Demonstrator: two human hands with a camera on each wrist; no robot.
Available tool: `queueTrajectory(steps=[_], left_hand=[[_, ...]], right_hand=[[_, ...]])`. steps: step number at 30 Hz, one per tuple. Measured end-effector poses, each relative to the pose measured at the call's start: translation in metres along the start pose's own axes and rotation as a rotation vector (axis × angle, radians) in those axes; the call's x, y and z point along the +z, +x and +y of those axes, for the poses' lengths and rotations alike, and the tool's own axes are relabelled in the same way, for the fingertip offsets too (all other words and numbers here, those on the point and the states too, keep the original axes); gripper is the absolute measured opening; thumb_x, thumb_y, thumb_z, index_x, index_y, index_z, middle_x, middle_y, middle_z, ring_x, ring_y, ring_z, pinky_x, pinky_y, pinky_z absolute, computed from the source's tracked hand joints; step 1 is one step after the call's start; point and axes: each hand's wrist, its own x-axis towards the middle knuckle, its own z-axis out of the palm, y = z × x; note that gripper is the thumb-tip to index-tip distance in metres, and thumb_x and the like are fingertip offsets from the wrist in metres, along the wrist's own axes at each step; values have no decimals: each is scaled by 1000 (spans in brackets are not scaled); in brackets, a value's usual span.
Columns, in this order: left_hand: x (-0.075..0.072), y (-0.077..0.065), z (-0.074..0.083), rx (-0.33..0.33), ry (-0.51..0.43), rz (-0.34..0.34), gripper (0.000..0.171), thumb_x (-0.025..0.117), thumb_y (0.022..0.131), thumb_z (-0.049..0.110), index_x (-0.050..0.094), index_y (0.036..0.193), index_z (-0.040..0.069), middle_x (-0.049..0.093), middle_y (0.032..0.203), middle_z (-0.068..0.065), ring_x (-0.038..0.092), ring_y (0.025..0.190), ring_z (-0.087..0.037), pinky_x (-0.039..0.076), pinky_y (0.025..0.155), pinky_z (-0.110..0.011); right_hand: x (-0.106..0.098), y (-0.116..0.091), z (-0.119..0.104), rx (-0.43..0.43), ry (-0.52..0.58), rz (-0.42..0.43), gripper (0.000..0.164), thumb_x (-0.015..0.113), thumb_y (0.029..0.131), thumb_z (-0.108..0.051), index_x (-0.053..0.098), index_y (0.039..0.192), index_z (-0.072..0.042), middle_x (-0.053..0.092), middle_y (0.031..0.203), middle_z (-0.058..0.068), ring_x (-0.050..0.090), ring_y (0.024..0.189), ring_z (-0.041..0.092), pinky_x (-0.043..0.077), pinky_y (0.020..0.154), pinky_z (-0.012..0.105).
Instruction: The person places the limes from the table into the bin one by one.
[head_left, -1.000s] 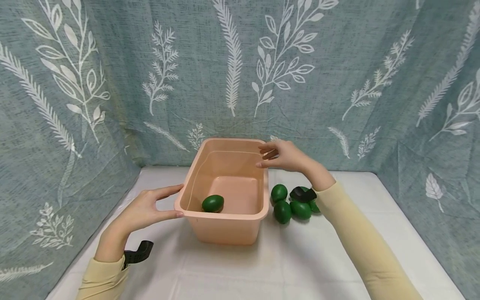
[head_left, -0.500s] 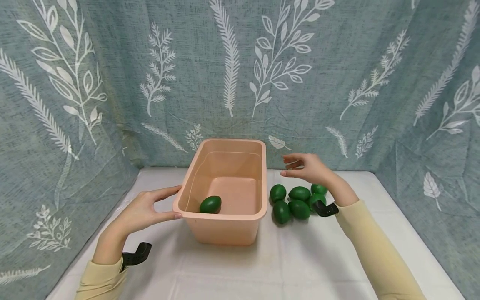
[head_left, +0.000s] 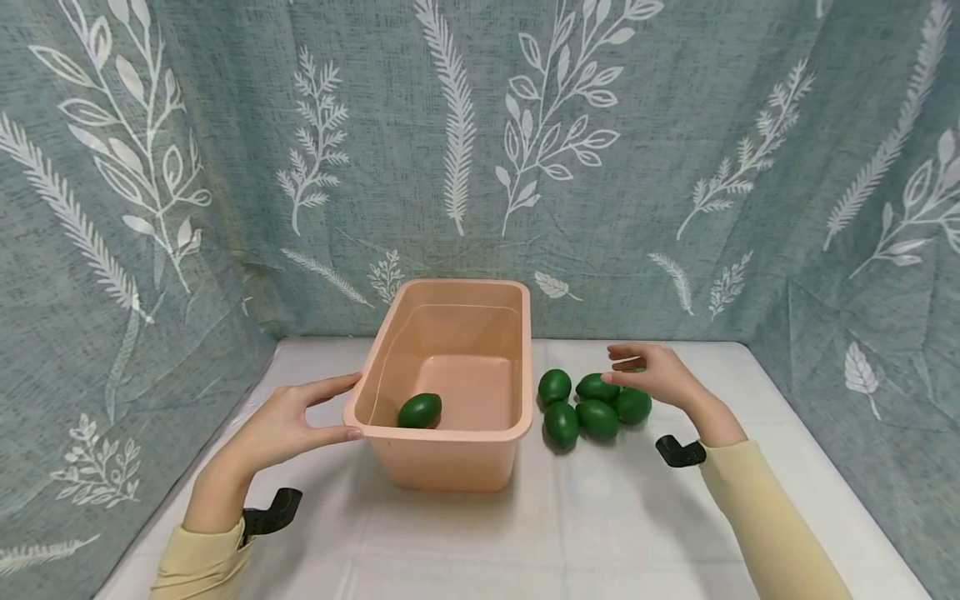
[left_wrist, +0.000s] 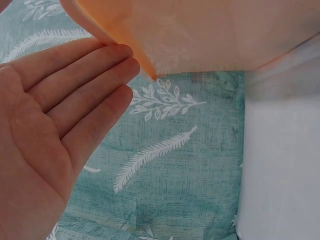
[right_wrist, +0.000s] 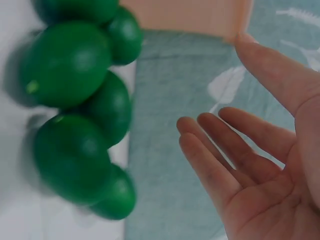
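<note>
A peach plastic bin (head_left: 457,460) stands on the table with one dark green lime (head_left: 420,411) lying in its near left corner. My left hand (head_left: 281,429) touches the bin's left rim with straight fingers and thumb; in the left wrist view its fingers (left_wrist: 95,95) lie against the bin's outer side. Right of the bin, several limes (head_left: 561,425) lie in a cluster. My right hand (head_left: 660,377) hovers over the far right of that cluster, fingers apart and relaxed, holding nothing. It partly hides a lime there. In the right wrist view the limes (right_wrist: 67,65) are beside the palm.
A white cloth (head_left: 450,550) covers the table. Blue-green curtains (head_left: 405,167) with white leaf prints hang behind and at both sides. A black wrist camera (head_left: 273,511) sits on the left wrist, another black camera (head_left: 680,452) on the right.
My right hand has moved from above the bin's right rim, rightward and down, to over the limes. The left hand stays at the rim, and the lime in the bin remains there.
</note>
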Motion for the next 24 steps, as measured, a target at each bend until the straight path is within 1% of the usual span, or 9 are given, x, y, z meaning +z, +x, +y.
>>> queueTrajectory(steps=[5,9,14,18,24], left_hand=[[0,-1,1,-2,-5,-2,68,75,79,43,52,137,17,55,136,-4,51,125,-36,43,96,-59],[0,-1,2,-2,-9,1,68,75,79,42,53,137,17,55,136,-4,51,125,-36,43,96,-59],[0,-2,2,4,-5,7,67,76,79,41,53,137,16,56,136,-4,52,124,-36,44,96,-59],[0,-2,1,-3,-6,8,67,76,79,41,53,137,16,56,136,-4,51,125,-36,44,96,-59],[0,-1,2,-14,-18,-3,68,76,78,42,52,137,18,55,136,-3,51,125,-36,44,96,-59]], right_hand=[[4,-11,27,55,-18,21,69,67,86,-45,48,138,-3,53,134,21,56,117,37,52,90,45],[5,-18,43,92,-21,42,71,68,85,-45,48,137,-1,53,134,23,55,118,39,52,90,45],[8,-26,56,101,-25,55,72,69,84,-44,48,136,1,52,134,24,55,117,40,53,89,45],[11,-31,65,117,-32,68,72,70,84,-44,49,135,2,52,134,25,55,117,40,54,88,44],[19,-32,77,143,-31,68,74,72,82,-44,48,136,1,51,134,26,56,115,40,54,86,44]])
